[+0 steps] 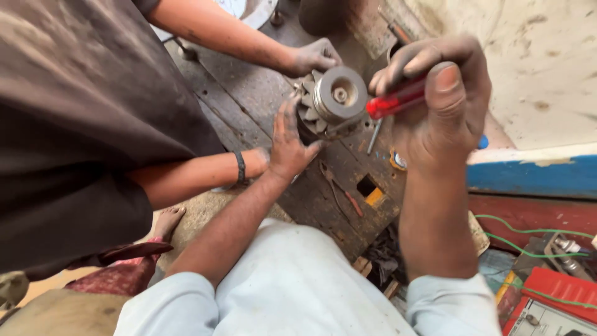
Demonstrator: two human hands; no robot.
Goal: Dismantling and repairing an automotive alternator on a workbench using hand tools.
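The right hand (438, 102) is raised close to the camera, clenched round the red handle of a screwdriver (395, 99); its metal shaft runs down and to the left, and the tip seems to reach the side of the alternator (329, 102), though the blur there leaves the contact uncertain; the left hand (289, 140) lies with fingers spread against the near-left side of that alternator, pressing on its finned fan and gripping nothing; the alternator itself sits on the dark wooden desk (249, 106), its round grey pulley turned up towards the camera with the fan blades ringed beneath it; a co-worker in a dark brown shirt leans in from the left; one of that person's hands (311, 57) rests on the far side of the alternator, while the other forearm, with a dark wristband (240, 167), lies across the desk just behind the left hand; on the desk near the right forearm lie a small pair of red-handled pliers (339, 190) and a square hole (368, 186) with something yellow showing in it; a green wire (528, 233) trails across the clutter at the lower right, above a red case (559, 289); a blue painted ledge (535, 174) runs along the right, under a pale wall.
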